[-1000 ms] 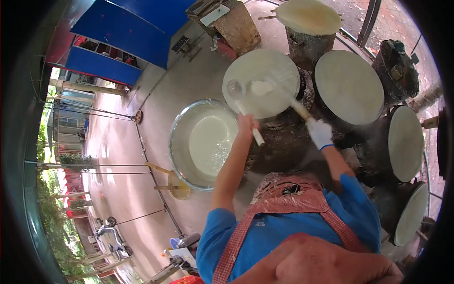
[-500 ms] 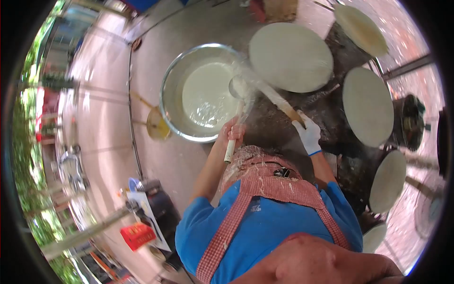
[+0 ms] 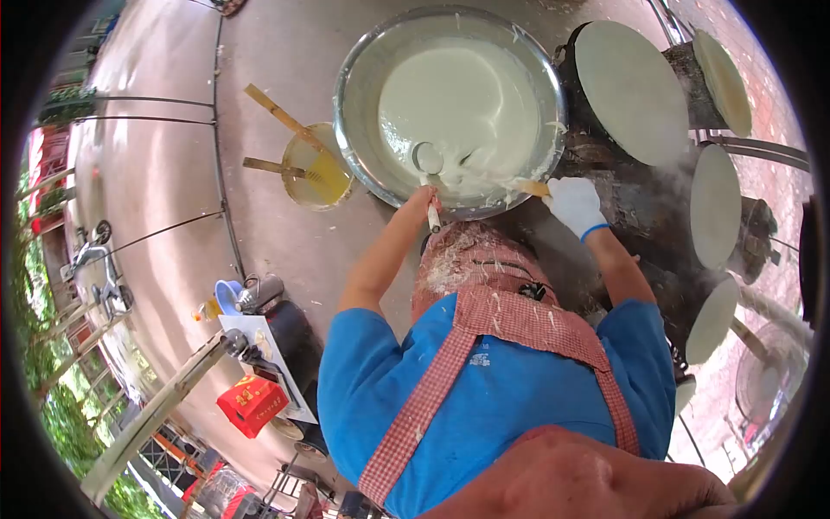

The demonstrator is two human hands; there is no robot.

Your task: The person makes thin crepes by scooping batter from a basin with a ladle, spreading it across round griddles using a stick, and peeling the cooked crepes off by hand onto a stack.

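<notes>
A wide metal basin holds white batter. My left hand, bare, is closed round the pale handle of a ladle, whose round bowl is at the batter near the basin's near edge. My right hand, in a white glove with a blue cuff, grips the wooden handle of a scraper at the basin's near right rim. The scraper's far end is coated with batter and hard to make out inside the basin.
Right of the basin stand several round griddles, among them a large one covered in white batter, with steam near them. On the left a yellow tub holds two wooden-handled tools. A red box lies by a white board at lower left.
Both hands have moved left from the batter-covered griddle to the basin, bringing the ladle and scraper. The view has turned, so the basin now sits at the top centre.
</notes>
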